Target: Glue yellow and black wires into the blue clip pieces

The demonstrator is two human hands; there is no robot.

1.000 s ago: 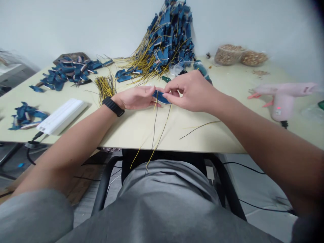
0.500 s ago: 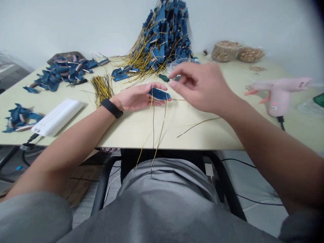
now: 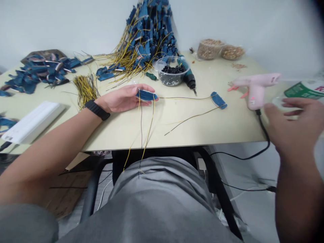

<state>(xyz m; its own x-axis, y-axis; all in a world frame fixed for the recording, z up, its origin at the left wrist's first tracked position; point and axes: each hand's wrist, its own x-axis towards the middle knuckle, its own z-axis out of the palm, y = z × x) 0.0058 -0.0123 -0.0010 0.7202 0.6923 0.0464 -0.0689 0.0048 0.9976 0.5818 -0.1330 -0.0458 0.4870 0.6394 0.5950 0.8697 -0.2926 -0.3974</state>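
My left hand (image 3: 124,98), with a black band on its wrist, holds a small blue fabric-like piece (image 3: 146,95) between thumb and fingers. Thin yellow and black wires (image 3: 151,128) hang from that piece over the table edge to my lap. On the table to its right lies a second blue piece (image 3: 218,100) with wires running left. My right hand (image 3: 296,125) is out at the right side, slightly blurred, fingers apart with nothing seen in them. It is beside a pink glue gun (image 3: 258,89) and in front of a clear container with a green and white label (image 3: 303,89).
A tall heap of blue wired pieces (image 3: 152,37) leans at the back wall. Near it stand a clear tub of small black parts (image 3: 172,79) and a screwdriver-like power tool (image 3: 188,79). Yellow wires (image 3: 84,89), a white box (image 3: 34,121) and more blue pieces (image 3: 37,72) are left.
My right hand has moved away from the blue piece, far to the right past the glue gun. My left hand still holds its piece. The view has shifted right.
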